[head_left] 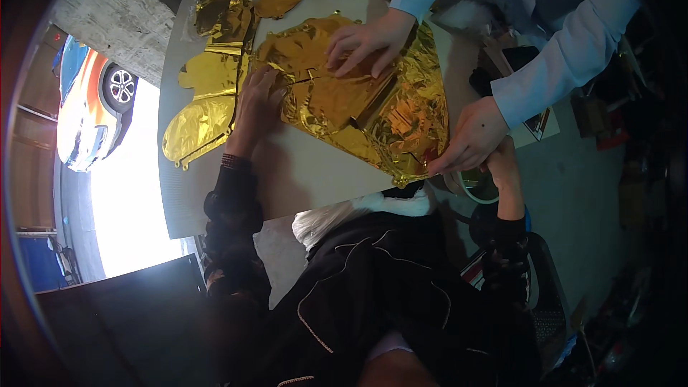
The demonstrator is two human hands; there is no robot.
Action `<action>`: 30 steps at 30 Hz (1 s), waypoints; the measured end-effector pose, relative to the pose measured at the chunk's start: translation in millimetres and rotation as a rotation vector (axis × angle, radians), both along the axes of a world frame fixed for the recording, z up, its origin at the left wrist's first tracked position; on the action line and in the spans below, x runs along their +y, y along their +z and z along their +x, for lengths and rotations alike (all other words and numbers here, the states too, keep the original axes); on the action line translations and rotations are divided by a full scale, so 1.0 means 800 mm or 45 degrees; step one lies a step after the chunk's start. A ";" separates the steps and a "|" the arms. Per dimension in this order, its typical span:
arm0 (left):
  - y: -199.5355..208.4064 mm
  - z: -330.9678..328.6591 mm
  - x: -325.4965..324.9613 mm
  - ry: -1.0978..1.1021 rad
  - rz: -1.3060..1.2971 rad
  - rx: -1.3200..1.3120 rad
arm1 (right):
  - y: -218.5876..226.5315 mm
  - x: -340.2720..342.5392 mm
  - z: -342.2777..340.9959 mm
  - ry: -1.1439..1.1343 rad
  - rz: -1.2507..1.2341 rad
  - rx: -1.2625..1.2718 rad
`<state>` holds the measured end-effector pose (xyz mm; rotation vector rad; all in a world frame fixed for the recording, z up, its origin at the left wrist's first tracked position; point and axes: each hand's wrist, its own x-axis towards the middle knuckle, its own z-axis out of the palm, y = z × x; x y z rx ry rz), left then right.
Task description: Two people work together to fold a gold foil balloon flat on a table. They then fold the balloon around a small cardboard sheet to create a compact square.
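A large flat gold foil balloon (pixel 337 104), creased and shiny, lies across the table. At its left edge, my left hand (pixel 259 104) has its fingers bent down and closed on the foil. My right hand (pixel 504 172) is beyond the table's right edge, near the balloon's lower right corner. Its fingers are mostly hidden behind a co-worker's hand (pixel 473 136), which holds that corner. The co-worker's other hand (pixel 376 43) lies spread on the balloon's upper part.
More gold foil pieces (pixel 204 107) lie to the left and at the far end of the pale table (pixel 287 179). White material (pixel 351 215) rests at my lap. A round pale-rimmed container (pixel 476 190) stands below my right hand. An orange car (pixel 97 111) is outside, left.
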<state>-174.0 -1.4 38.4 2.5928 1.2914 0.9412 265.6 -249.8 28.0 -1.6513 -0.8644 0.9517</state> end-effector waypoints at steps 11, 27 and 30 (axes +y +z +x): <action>0.006 -0.008 0.023 -0.006 -0.159 -0.090 | 0.008 0.005 -0.007 -0.037 -0.026 -0.013; 0.006 -0.004 0.015 -0.027 -0.149 -0.078 | 0.011 0.005 -0.008 0.002 -0.049 -0.005; 0.006 -0.001 0.020 -0.042 -0.150 -0.125 | 0.011 0.005 -0.008 -0.006 -0.059 0.010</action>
